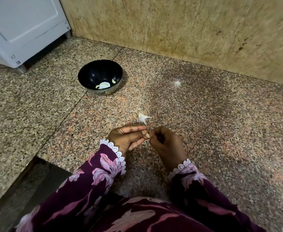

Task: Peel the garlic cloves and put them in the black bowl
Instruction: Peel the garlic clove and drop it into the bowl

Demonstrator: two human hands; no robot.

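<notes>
Your purple floral sleeves (104,178), edged with white lace, fill the bottom of the view, nearest you. Just beyond them your two hands meet over the speckled granite counter (221,131). Your left hand (127,138) has its fingers stretched toward the right and pinches a small pale garlic clove (147,135) between thumb and fingertips. Your right hand (166,141) is curled, knuckles up, and its fingertips pinch the same clove from the other side, so both hands are clamped on it where they touch. How much skin is left on the clove is too small to tell.

Just past the clove, away from you, a scrap of white garlic skin (144,117) lies on the counter. Farther from the clove and to its right, a smaller white fleck (177,83) sits near the wall. Well beyond the clove and to its left stands the black bowl (93,72), upright, with a few pale peeled cloves (104,84) in its bottom. Behind the bowl, on the left, stands a white appliance (20,30); the tan stone wall (187,30) runs behind the bowl on the right.
</notes>
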